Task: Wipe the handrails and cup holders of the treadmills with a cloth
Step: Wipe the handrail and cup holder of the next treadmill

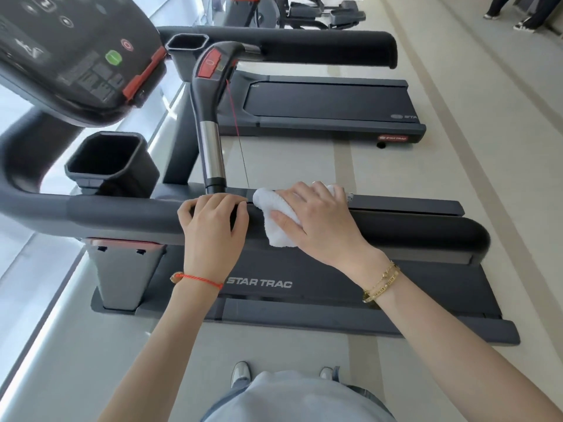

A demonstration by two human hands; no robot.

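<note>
A dark padded handrail (411,233) of the nearest treadmill runs across the middle of the view. My left hand (213,226) grips this rail, fingers curled over its top. Just to the right, my right hand (316,220) presses a white cloth (274,220) onto the same rail, fingers wrapped over the cloth and the rail's far side. A black cup holder (109,162) sits on the rail at the left, below the console (70,56). A second cup holder (187,44) lies farther back beside the far handrail (329,45).
A chrome and black centre bar (211,129) with a red stop button and cord rises behind my hands. The treadmill deck (304,287) lies below the rail. Another treadmill (329,102) stands behind. People's legs (524,13) show at top right. My shoes (240,373) stand on pale floor.
</note>
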